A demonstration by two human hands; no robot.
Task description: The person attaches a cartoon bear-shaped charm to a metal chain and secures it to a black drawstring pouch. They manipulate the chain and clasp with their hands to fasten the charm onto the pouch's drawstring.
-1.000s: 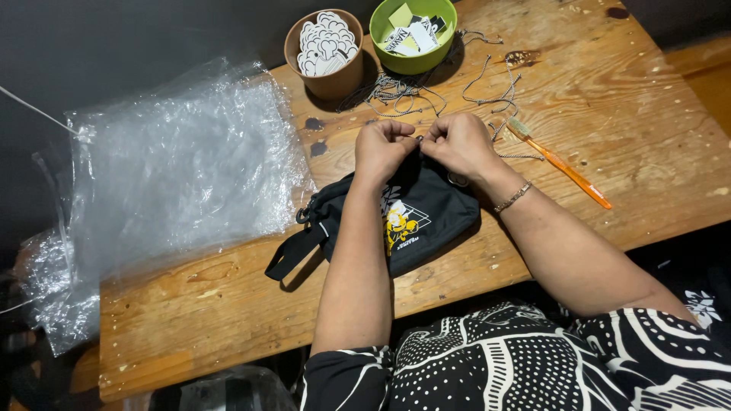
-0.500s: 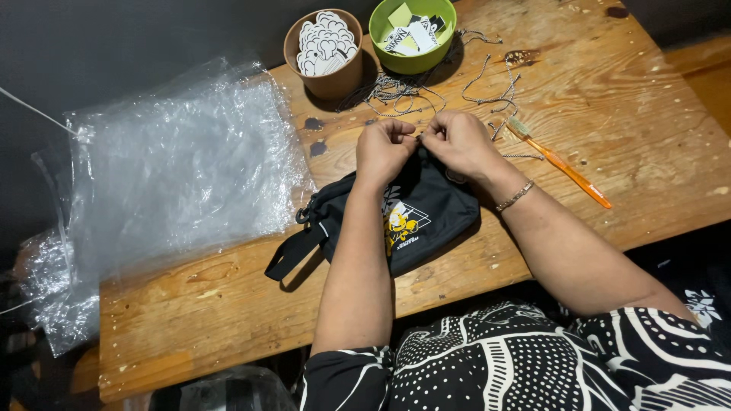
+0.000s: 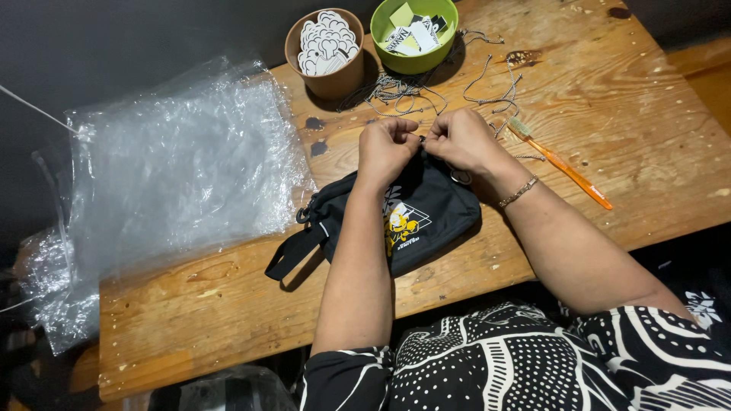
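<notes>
Head view: the left hand [image 3: 387, 144] and right hand [image 3: 461, 139] meet at the far edge of a small black pouch [image 3: 411, 217] mid-bench, fingers pinched on something tiny there; what, I cannot tell. Nothing attached shows yet. Beaded chains [image 3: 487, 99], a brown cup [image 3: 326, 52], a green bowl [image 3: 415, 34], an orange toothbrush [image 3: 567, 169] lie beyond; clear bags [image 3: 175, 183] left. Nothing obstructs.

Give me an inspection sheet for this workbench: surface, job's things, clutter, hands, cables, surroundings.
Surface: worn wooden table, dark stains.
Job's things: black pouch with yellow print, strap lying left.
Clutter: brown cup of white cutouts, green bowl of cards, orange toothbrush, clear plastic bags.
Hands: left hand and right hand pinch together at the pouch's top edge.
Cables: loose ball chains near the bowl.
Surroundings: dark wall.
</notes>
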